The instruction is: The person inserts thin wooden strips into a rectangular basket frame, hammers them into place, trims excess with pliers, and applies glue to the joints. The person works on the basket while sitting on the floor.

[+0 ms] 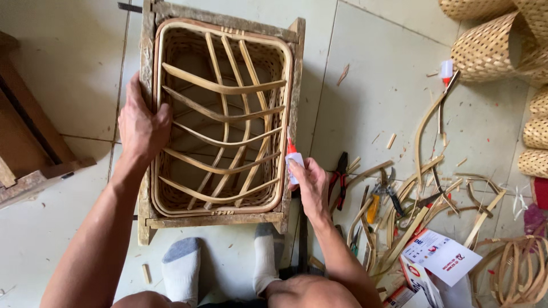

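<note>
Item: basket in its wooden frame, centre-left on the tiled floor, above your socked feet. Your left hand clamps the left rim. Woven walls, rim and crossed bamboo slats look fitted; gluing at the right rim appears to be in progress, though the joint is hidden. Your right hand grips a small white glue bottle, red tip up. Right of it: pliers, loose bamboo strips. Upper right: second glue bottle. Lower right: white printed packages, red and blue marks.
</note>
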